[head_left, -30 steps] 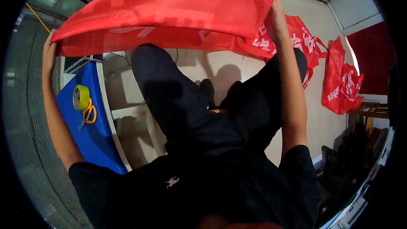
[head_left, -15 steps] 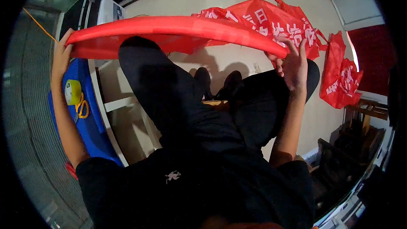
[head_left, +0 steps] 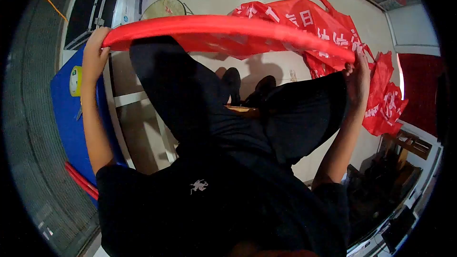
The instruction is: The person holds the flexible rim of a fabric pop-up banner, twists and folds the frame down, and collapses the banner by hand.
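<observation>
A long red cloth banner (head_left: pixel 223 24) with white characters is stretched across my lap, its near edge gathered into a thick folded strip. My left hand (head_left: pixel 97 50) is closed round the strip's left end. At the other end, the fingers of my right hand (head_left: pixel 358 75) are closed on the strip, beyond my right knee. The rest of the banner spreads over the floor ahead and lies crumpled at the right. Beside my left forearm, a roll of yellow-edged tape (head_left: pixel 76 81) rests on a blue surface (head_left: pixel 65 97).
A white box (head_left: pixel 132 1) and a black case (head_left: pixel 89 12) stand at the far left, near a round yellowish disc (head_left: pixel 164 9). Red rolled strips (head_left: pixel 82 181) lie at lower left. A wooden stand (head_left: pixel 404 150) is at the right. White frame bars (head_left: pixel 131 98) run beside my left leg.
My right hand has moved right and closed its spread fingers on the strip, which now looks tauter and narrower. The view has shifted, and my left forearm now covers the yellow scissor handles.
</observation>
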`<action>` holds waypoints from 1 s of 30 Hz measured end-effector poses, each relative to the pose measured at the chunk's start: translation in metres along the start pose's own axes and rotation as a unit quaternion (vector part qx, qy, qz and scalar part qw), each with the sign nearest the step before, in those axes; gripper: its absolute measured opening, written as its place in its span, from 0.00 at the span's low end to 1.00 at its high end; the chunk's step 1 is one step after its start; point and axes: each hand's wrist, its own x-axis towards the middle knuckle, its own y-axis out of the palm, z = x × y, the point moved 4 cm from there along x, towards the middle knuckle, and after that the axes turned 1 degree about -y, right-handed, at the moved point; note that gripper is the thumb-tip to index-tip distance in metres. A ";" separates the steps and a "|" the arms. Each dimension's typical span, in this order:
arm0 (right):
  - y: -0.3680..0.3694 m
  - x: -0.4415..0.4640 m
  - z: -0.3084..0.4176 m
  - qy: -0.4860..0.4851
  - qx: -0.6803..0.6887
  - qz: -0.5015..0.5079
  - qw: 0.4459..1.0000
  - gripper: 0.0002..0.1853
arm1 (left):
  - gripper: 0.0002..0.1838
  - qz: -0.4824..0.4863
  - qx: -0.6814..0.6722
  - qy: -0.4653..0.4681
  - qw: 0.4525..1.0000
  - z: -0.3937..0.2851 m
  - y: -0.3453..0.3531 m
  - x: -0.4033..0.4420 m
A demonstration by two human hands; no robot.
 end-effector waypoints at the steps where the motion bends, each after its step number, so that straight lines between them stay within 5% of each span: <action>1: -0.011 0.008 0.000 0.003 -0.001 0.001 1.000 0.09 | 0.20 0.002 0.001 -0.003 1.000 -0.013 0.001 0.007; 3: -0.023 0.016 0.000 -0.026 -0.032 0.052 0.998 0.08 | 0.19 -0.042 0.045 0.043 0.997 -0.028 0.003 0.004; 7: -0.024 -0.003 0.016 -0.083 -0.064 0.053 0.993 0.10 | 0.19 -0.124 -0.006 -0.085 0.989 -0.010 0.021 -0.004; 13: -0.029 -0.035 0.023 -0.100 -0.042 -0.029 0.994 0.14 | 0.27 -0.006 -0.060 -0.296 0.953 -0.023 0.037 -0.038; 15: -0.042 -0.041 0.017 -0.053 -0.010 -0.103 0.993 0.14 | 0.28 -0.061 -0.338 -0.331 0.879 -0.043 0.039 -0.047; 17: -0.100 -0.023 0.005 -0.038 -0.042 -0.108 0.993 0.15 | 0.30 -0.039 -0.318 -0.312 0.895 -0.048 0.043 -0.060; 18: -0.116 -0.021 0.013 -0.188 -0.342 -0.098 0.915 0.15 | 0.30 -0.023 -0.530 -0.304 0.791 -0.059 0.046 -0.066; 19: -0.117 -0.024 0.014 -0.205 -0.400 -0.092 0.888 0.15 | 0.30 -0.005 -0.713 -0.282 0.642 -0.073 0.049 -0.070; 20: -0.117 -0.027 0.015 -0.222 -0.457 -0.089 0.857 0.15 | 0.27 -0.046 -0.717 -0.337 0.608 -0.079 0.053 -0.076; 21: -0.113 -0.032 0.017 -0.241 -0.510 -0.088 0.821 0.15 | 0.27 -0.042 -0.718 -0.341 0.605 -0.086 0.058 -0.078; 23: -0.114 -0.042 0.017 -0.189 -0.441 -0.105 0.871 0.16 | 0.23 -0.181 -0.599 -0.472 0.621 -0.082 0.064 -0.095; 25: -0.107 -0.058 0.022 -0.096 -0.396 -0.137 0.903 0.18 | 0.20 -0.193 -0.598 -0.475 0.616 -0.079 0.069 -0.109; 27: -0.114 -0.060 0.018 -0.042 -0.396 -0.118 0.910 0.19 | 0.16 -0.213 -0.713 -0.472 0.473 -0.079 0.076 -0.115; 29: -0.122 -0.062 0.015 0.025 -0.354 -0.153 0.922 0.20 | 0.16 -0.208 -0.711 -0.484 0.466 -0.085 0.073 -0.118; 30: -0.130 -0.061 0.017 0.054 -0.453 -0.149 0.877 0.20 | 0.16 -0.201 -0.688 -0.516 0.469 -0.088 0.069 -0.119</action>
